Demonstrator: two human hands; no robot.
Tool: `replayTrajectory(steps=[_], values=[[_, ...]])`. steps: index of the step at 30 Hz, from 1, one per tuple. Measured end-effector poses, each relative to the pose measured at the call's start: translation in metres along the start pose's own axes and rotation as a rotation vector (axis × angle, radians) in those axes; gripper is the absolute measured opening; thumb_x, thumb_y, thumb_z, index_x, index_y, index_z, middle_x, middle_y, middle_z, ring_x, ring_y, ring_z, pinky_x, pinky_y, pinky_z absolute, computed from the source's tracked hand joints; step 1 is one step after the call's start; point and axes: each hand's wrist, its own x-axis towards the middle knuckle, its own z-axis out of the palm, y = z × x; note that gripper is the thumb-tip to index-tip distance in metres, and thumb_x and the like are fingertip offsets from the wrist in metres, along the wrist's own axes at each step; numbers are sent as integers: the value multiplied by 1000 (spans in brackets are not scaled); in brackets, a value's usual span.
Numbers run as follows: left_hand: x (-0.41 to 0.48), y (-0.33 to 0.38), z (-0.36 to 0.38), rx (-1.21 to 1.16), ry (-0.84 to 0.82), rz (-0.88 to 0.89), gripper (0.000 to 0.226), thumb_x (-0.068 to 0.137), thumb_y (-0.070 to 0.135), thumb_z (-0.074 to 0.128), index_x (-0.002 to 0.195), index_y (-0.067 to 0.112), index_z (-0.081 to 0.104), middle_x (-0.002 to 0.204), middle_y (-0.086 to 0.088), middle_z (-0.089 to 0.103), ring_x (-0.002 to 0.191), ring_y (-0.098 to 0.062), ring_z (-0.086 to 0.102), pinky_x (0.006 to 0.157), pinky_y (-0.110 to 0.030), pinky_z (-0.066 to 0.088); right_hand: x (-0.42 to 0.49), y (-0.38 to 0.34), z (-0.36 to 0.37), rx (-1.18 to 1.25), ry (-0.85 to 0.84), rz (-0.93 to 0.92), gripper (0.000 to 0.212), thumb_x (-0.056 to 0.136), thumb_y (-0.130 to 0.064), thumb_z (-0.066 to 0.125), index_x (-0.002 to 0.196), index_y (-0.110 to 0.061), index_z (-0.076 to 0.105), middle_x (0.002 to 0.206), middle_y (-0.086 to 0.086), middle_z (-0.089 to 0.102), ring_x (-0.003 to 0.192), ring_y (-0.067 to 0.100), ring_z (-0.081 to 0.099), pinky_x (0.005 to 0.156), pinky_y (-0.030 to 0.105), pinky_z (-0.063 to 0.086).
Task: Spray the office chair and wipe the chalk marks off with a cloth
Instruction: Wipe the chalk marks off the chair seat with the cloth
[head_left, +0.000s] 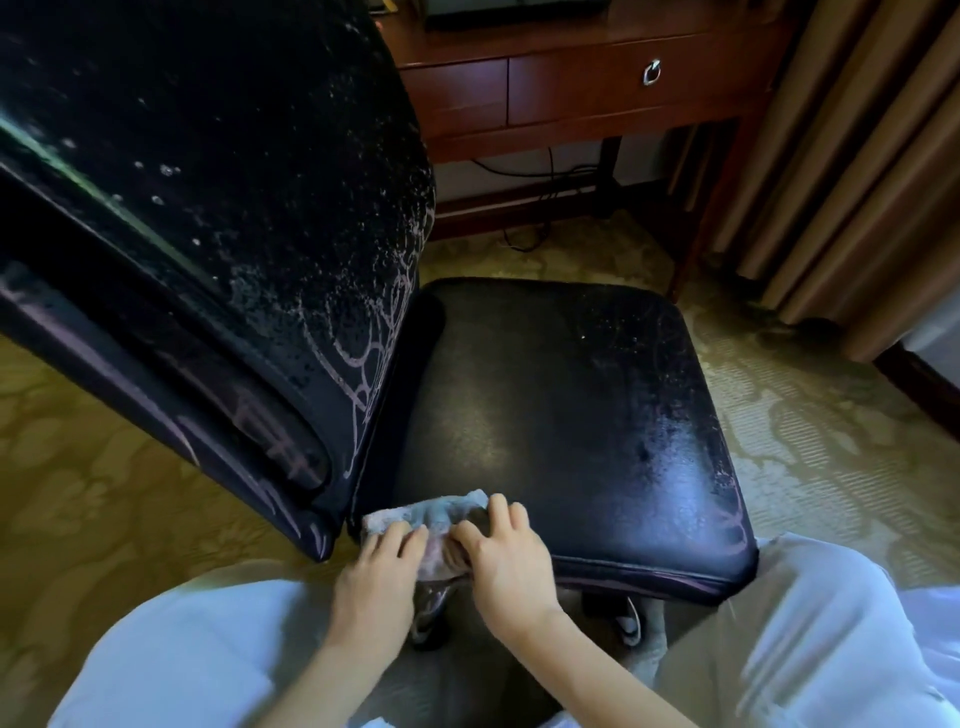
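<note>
HEAD CAMERA: A person in pale sleeves bends over a black, leather-look office chair (561, 415), both hands working at the near-left corner of its seat, just beside the foot of the tall padded backrest (208, 218). The left hand (382, 566) and right hand (511, 558) bunch a small pale blue-and-pink terry cloth (441, 512) between them. The fingers of each hand are curled down and clamped on the fabric, and the thumbs are hidden beneath it. The cloth lies on the seat's edge, with a fold hanging off below the hands.

Spray droplets bead across the backrest, where looping pink chalk marks (363, 364) remain on its lower right side. Fainter chalk lingers along the seat's right rim, which shines wet.

The cloth looks soft, light and limp, likely to crumple unless gathered into a firm pad held in one palm. The wet upholstery looks smooth and slick, so a wipe should glide and need steady pressure. What may be a castor shows dimly under the seat; if so, the chair could roll, and a bracing hand on the backrest's top edge would suit.

Behind stand a red-brown wooden desk (571, 98) and beige pleated curtains (857, 156), over a patterned yellow-green carpet (831, 441).
</note>
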Motion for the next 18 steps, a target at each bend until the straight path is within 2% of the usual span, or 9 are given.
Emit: replayTrajectory(steps=[2,3,9,11,14,16,18], values=[[-3,-25,3,11,1,-48,64,40,-6,86,100,10,73,93,-7,65,71,-28,68,42,-32,54,10,-21,5,-4,-43,-61,61,68,-21,80,124,-20,54,134,12,43,114,31,44,84,40,51],[-5,-32,4,12,4,-64,65,40,-7,86,101,9,72,95,-8,65,71,-29,68,43,-33,55,14,-28,7,4,-56,-74,63,71,-20,79,127,-19,49,138,13,37,118,33,39,90,42,49],[1,-19,2,19,34,-68,62,40,-7,86,99,8,74,93,-10,67,76,-32,66,53,-40,56,10,-13,2,37,-37,-70,51,86,-17,65,133,-21,44,142,10,32,122,29,35,92,37,44],[7,0,1,7,28,-30,63,39,-3,88,99,8,74,92,-10,68,79,-32,66,56,-40,57,3,6,-1,58,3,-35,49,85,-18,65,130,-23,48,139,8,37,120,27,39,88,35,47],[19,43,-1,-29,-14,13,66,39,4,91,102,10,73,95,-10,69,87,-32,67,63,-42,59,-10,43,-10,57,38,33,51,62,-24,84,108,-29,63,112,4,56,94,22,56,59,26,52],[26,76,-2,-37,-54,48,64,50,8,89,111,12,70,104,-8,68,96,-31,65,75,-44,58,-21,71,-18,44,55,100,51,53,-22,87,99,-30,67,99,1,57,80,20,59,47,23,48],[33,108,-1,-35,-52,80,60,61,10,84,118,14,65,112,-7,65,103,-30,61,86,-46,54,-30,98,-28,12,80,144,48,52,-18,84,96,-30,68,93,0,56,75,20,58,43,22,44]])
